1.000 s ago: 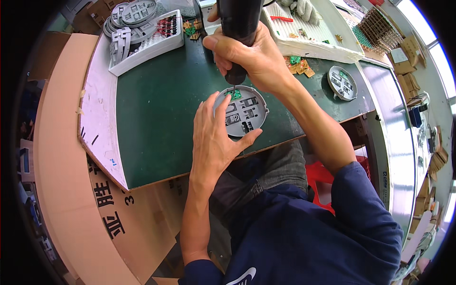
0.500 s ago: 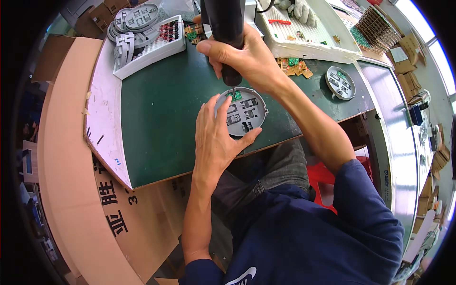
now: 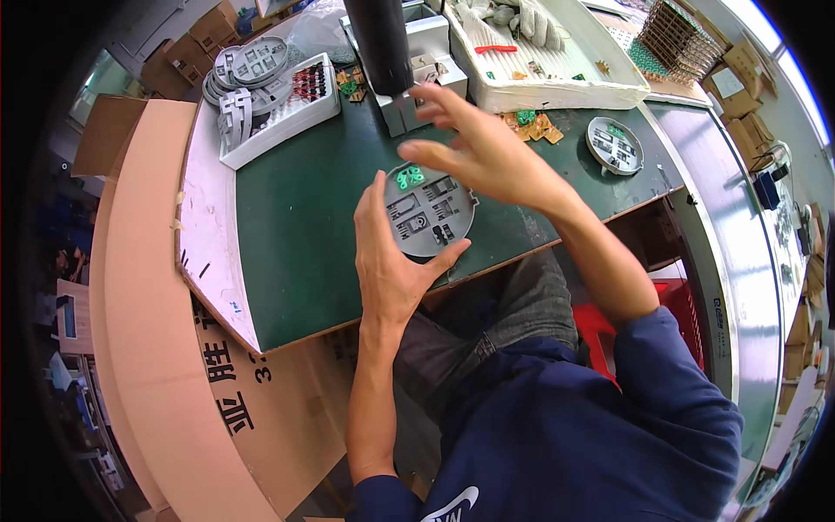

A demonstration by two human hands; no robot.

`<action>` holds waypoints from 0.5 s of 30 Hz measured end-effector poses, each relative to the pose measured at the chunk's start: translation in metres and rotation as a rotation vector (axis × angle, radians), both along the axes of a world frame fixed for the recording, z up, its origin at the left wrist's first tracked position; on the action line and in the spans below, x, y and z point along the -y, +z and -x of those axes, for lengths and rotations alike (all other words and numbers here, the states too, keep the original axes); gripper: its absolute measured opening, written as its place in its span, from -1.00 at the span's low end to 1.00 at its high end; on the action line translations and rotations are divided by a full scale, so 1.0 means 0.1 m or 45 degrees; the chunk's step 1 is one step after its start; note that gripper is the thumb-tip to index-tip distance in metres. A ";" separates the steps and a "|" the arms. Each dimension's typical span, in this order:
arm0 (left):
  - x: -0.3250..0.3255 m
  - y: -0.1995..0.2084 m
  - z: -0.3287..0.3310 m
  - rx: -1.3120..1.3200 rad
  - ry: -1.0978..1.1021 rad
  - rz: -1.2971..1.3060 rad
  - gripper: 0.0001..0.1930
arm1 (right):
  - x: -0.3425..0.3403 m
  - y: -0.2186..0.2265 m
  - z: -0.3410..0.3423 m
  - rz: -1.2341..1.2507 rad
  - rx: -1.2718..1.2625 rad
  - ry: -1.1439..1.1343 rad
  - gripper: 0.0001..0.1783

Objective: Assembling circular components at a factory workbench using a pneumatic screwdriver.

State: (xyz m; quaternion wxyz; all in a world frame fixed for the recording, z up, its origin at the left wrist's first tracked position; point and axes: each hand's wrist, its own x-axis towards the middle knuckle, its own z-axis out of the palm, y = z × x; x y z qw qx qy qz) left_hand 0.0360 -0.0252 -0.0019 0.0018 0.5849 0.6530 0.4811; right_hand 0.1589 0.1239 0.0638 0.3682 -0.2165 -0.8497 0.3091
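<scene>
A round grey plastic housing [image 3: 426, 207] lies on the green tabletop, with several cut-outs and small dark metal parts in it. A small green circuit board [image 3: 409, 177] sits near its far edge. My left hand [image 3: 389, 274] grips the housing's left and near rim between fingers and thumb. Above its far right side, my right hand [image 3: 496, 161] is held in the air, fingers apart and nothing in them. Just beyond those fingertips hangs a black cylindrical power screwdriver [image 3: 380, 43], upright and apart from the housing.
A white tray [image 3: 283, 129] with grey housings and wired parts stands far left. Behind the screwdriver is a grey metal device [image 3: 430, 39]. A cream tray [image 3: 565, 94] holds gloves and red-handled pliers. Small boards [image 3: 541, 130] and a second round housing [image 3: 615, 146] lie at right.
My right hand has let go of the screwdriver and drawn back to the right, fingers opening. The screwdriver has risen away from the housing. My left hand stays at the housing's rim.
</scene>
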 end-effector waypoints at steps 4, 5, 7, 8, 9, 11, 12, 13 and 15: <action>0.01 0.02 0.02 -0.123 -0.111 -0.267 0.30 | 0.08 -0.21 -0.45 1.259 -0.058 0.458 -0.16; 0.02 0.00 0.02 -0.118 -0.170 -0.257 0.34 | 0.11 -0.23 -0.50 1.561 -0.068 0.702 -0.02; 0.05 -0.01 0.04 -0.173 -0.277 -0.243 0.37 | 0.17 -0.39 -0.60 1.961 -0.121 0.892 0.00; 0.08 -0.01 0.06 -0.214 -0.314 -0.207 0.39 | 0.21 -0.44 -0.66 2.088 -0.182 1.125 0.02; 0.10 -0.01 0.05 -0.214 -0.368 -0.173 0.40 | 0.24 -0.46 -0.72 2.050 -0.136 1.138 0.04; 0.12 0.03 0.03 -0.213 -0.478 -0.122 0.41 | 0.26 -0.42 -0.81 2.004 -0.072 1.109 0.03; 0.11 0.07 -0.01 -0.209 -0.509 -0.126 0.41 | 0.26 -0.45 -0.86 1.967 -0.067 1.016 0.01; 0.10 0.10 -0.04 -0.227 -0.537 -0.066 0.39 | 0.27 -0.48 -0.91 1.931 -0.062 0.923 0.01; 0.01 0.17 -0.11 -0.304 -0.555 -0.019 0.28 | 0.25 -0.36 -0.98 1.613 -0.020 0.903 0.19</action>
